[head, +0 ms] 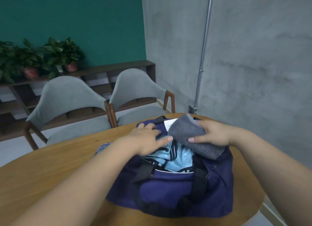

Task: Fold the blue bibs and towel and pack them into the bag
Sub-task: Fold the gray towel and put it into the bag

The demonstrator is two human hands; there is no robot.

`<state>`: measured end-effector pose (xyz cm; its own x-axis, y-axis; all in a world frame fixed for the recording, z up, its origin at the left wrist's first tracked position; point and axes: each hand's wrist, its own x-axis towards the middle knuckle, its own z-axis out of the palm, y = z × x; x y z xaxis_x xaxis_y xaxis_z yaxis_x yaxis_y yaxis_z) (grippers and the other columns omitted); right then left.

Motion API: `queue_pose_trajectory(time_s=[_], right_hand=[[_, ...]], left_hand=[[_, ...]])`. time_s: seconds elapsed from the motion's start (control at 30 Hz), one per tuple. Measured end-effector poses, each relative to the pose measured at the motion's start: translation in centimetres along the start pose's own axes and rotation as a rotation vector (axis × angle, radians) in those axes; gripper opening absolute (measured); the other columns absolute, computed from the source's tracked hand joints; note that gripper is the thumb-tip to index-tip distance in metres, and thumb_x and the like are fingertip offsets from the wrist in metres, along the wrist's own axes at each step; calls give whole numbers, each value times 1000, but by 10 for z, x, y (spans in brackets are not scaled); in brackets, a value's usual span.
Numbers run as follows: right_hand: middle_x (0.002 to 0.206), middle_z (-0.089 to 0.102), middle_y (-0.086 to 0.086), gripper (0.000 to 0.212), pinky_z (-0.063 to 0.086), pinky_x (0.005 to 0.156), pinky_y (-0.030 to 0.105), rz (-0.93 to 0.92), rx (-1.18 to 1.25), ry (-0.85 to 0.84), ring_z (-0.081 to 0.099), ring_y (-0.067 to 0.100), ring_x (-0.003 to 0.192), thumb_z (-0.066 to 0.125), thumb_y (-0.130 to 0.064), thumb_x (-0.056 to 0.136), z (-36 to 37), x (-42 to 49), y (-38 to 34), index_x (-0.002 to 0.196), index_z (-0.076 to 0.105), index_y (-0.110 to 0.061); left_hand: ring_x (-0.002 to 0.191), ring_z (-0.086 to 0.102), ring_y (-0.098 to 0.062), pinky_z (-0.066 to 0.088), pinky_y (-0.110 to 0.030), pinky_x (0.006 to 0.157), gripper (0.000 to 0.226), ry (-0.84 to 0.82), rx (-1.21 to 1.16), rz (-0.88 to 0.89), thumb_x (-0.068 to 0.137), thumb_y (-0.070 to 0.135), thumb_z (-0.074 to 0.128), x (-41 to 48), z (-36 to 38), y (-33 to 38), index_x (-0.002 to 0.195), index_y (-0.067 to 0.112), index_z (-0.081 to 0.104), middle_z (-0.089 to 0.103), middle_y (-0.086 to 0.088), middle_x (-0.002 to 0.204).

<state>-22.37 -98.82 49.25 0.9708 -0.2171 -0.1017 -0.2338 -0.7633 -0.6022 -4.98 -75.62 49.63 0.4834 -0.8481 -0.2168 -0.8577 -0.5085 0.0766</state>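
Bag, navy, on bench; bibs inside. R hand: fingers grip folded towel over bag mouth. L hand: fingers straight, flat on bag.

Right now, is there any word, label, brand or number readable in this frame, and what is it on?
None can be read.
White tag at the far edge of the bag: blank or too blurred to tell.
Small dark mark on the grey wall: too small to read.
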Motion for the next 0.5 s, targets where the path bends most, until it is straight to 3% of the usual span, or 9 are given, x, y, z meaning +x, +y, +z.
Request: queue_pose_trajectory(time_s=[0.1,0.2,0.27,0.37,0.43,0.5], right_hand=[[115,76,-17,38,53,89,22,49,305,151,71,0,103,78,-46,90,-10,1,-9,125,65,-38],[107,79,-10,32,57,82,23,68,490,258,75,9,99,78,-38,92,-5,16,-13,121,69,-28],[104,81,-5,27,60,79,26,73,672,319,77,15,99,76,-32,94,-4,26,-20,118,72,-21],[111,80,6,28,61,89,40,90,951,381,77,25,102,74,-29,96,-6,37,-31,119,71,-13],[113,79,10,29,61,90,41,102,1054,428,77,26,101,73,-27,97,-9,44,-36,120,71,-9],[113,79,11,31,61,89,42,118,1137,446,77,27,101,73,-27,97,-12,49,-36,120,71,-7]], left_hand=[[133,44,-32,39,-48,114,70,184,-35,-21,101,74,29,13,-15,-4,148,27,53,39,-6,149],[104,62,-27,53,-45,94,21,509,-154,142,103,26,53,24,-17,7,116,20,68,56,-2,119],[109,65,-26,52,-42,98,30,424,-172,222,99,10,49,37,-12,12,115,18,72,70,-3,119],[123,59,-33,49,-42,103,37,138,-114,176,103,11,44,61,0,20,135,7,61,62,-17,138],[133,51,-35,42,-42,110,41,48,-38,140,107,21,41,75,8,26,143,3,51,51,-20,147],[145,39,-35,34,-45,119,55,33,27,87,108,38,35,86,16,27,155,9,39,41,-16,158]])
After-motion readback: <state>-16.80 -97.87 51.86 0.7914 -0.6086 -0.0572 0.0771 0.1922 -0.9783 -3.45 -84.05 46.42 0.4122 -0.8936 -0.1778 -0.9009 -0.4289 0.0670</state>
